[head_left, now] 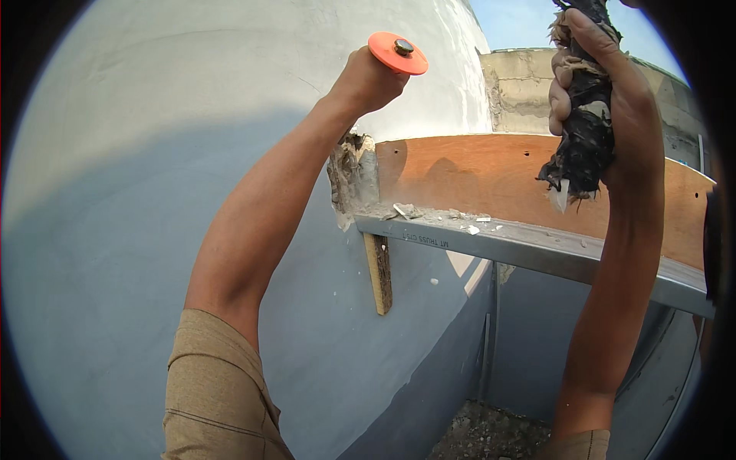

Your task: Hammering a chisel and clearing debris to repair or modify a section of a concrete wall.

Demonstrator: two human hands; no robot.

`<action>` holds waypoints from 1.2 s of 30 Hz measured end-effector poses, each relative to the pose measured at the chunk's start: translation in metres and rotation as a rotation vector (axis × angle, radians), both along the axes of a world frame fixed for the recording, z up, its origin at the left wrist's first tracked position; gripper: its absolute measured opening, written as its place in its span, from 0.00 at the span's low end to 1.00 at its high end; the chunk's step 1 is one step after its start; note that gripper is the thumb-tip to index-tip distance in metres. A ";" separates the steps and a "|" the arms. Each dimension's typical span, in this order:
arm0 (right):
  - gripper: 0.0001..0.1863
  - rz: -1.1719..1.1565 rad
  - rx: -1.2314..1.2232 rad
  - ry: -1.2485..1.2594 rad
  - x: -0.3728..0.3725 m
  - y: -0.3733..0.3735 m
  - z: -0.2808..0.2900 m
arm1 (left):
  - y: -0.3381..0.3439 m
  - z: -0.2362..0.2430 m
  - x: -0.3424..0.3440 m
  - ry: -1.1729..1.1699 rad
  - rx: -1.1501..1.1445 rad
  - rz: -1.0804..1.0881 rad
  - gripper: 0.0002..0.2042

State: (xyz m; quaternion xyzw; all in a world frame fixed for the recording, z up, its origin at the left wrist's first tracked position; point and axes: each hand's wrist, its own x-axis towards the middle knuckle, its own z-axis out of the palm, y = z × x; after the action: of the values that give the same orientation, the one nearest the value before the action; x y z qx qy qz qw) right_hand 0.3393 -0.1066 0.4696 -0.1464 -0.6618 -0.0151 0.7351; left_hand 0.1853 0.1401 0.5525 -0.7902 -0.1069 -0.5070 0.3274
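Note:
My left hand (368,83) is closed around a chisel, just below its round orange hand guard (418,63). The chisel's metal striking end (403,47) points up toward me, while its lower end is hidden behind my hand and forearm. Below that hand, the wall has a rough, broken-out edge (346,180). On the upper right, my right hand (635,126) grips a thick handle wrapped in ragged black material (584,149). The upper end of this tool runs out of the picture, so its head does not show.
A metal channel beam (491,239) runs right from the broken edge, with white rubble (406,211) on it. Behind it stands a brown board (468,172). A wooden strip (378,276) hangs under its left end. The curved grey-white wall (123,207) fills the left.

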 end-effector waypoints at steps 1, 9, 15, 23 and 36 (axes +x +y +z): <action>0.16 -0.039 0.138 0.167 -0.004 -0.004 0.009 | 0.004 -0.001 -0.001 0.023 0.004 0.028 0.06; 0.17 -0.004 -0.481 -0.066 -0.015 0.067 -0.032 | -0.002 -0.013 0.001 0.019 0.032 -0.101 0.06; 0.17 -0.158 -0.213 0.277 -0.017 0.013 -0.086 | -0.040 -0.023 -0.004 0.084 -0.253 -0.057 0.06; 0.23 0.458 -0.727 0.167 -0.016 -0.023 -0.229 | -0.117 -0.216 -0.081 -0.032 -1.282 -0.659 0.15; 0.22 0.913 -1.459 -0.833 -0.075 0.068 -0.483 | -0.142 -0.650 -0.226 -0.188 -2.597 -0.998 0.19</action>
State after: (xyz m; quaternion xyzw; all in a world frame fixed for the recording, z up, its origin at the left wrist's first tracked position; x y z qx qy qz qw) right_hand 0.2646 -0.0381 -0.0135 -0.2793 -0.7099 0.6383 0.1029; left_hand -0.0411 -0.0023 -0.0977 -0.4431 -0.2270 -0.1588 -0.8526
